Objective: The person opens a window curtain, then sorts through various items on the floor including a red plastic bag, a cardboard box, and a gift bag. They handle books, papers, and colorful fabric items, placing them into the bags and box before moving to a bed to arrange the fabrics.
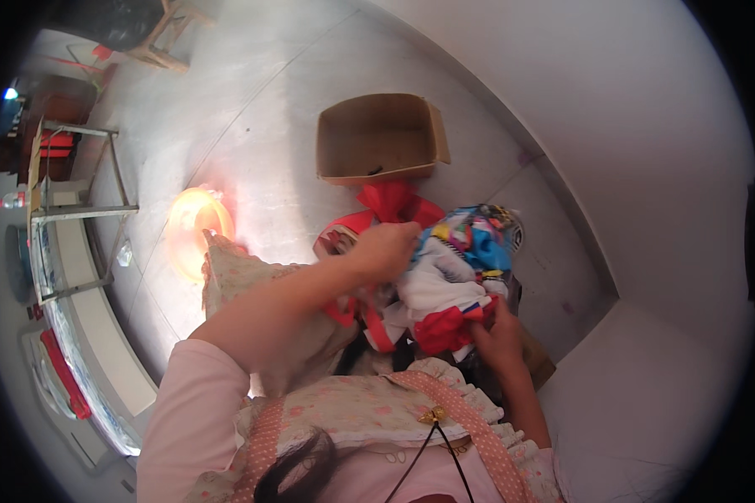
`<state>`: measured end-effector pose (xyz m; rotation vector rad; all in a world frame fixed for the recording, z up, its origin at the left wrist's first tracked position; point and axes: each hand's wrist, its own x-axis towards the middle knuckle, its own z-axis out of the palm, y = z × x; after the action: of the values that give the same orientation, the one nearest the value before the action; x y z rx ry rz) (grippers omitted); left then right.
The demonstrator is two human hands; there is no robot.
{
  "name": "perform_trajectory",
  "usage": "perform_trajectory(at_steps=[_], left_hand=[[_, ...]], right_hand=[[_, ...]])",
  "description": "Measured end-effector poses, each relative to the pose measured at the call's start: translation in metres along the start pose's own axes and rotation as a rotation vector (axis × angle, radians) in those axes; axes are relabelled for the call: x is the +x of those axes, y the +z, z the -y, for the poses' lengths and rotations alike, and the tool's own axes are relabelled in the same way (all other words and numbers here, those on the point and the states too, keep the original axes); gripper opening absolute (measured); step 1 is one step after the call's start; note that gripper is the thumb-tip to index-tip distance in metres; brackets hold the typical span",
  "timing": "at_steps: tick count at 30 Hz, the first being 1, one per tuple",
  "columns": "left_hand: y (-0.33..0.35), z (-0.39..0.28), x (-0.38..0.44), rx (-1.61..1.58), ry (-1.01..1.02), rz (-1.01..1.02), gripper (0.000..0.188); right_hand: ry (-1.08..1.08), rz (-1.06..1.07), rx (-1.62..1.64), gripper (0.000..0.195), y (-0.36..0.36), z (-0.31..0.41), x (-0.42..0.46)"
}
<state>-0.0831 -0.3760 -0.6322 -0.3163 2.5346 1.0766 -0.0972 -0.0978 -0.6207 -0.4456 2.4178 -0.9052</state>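
Observation:
My left hand [387, 251] is closed on the edge of a piece of blue fabric, at the left of a multicoloured fabric bundle [478, 239]. My right hand [497, 333] grips red cloth [443, 330] at the lower side of the same bundle. White fabric [443, 283] lies between both hands. Behind my left hand is a red fabric item [393, 201], with red straps hanging lower down. What lies under the bundle is hidden. A floral apron [333, 405] covers my front and lap.
An open cardboard box [380, 141] stands on the floor ahead. To the left are an orange plastic basin [198, 232] and a metal-framed stand [88, 214]. A wooden stool [160, 50] is at the far upper left. The wall [654, 207] runs along the right side.

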Motion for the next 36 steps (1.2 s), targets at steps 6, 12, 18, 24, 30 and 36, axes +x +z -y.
perform_trajectory(at_steps=[6, 12, 18, 24, 30, 36], left_hand=[[0.01, -0.077, -0.045, -0.264, 0.175, 0.0, 0.06], [-0.017, -0.081, -0.043, -0.227, 0.442, 0.024, 0.101], [-0.031, -0.078, -0.034, -0.273, 0.365, 0.07, 0.097], [-0.055, -0.06, -0.023, -0.565, 0.267, -0.024, 0.061], [-0.089, -0.037, -0.007, -0.646, 0.186, -0.53, 0.023], [-0.158, 0.011, -0.024, -1.05, -0.021, -0.957, 0.016]], right_hand=[[-0.021, -0.049, 0.251, 0.043, -0.002, 0.039, 0.017], [-0.052, 0.054, 0.551, 0.037, -0.023, 0.056, 0.017], [-0.352, 0.17, 0.468, 0.022, -0.044, 0.09, 0.048], [-0.824, 0.345, 0.248, 0.015, -0.053, 0.139, 0.114], [-1.02, 0.255, 0.102, 0.026, -0.046, 0.194, 0.161], [-0.564, 0.158, 0.53, 0.033, -0.043, 0.186, 0.174]])
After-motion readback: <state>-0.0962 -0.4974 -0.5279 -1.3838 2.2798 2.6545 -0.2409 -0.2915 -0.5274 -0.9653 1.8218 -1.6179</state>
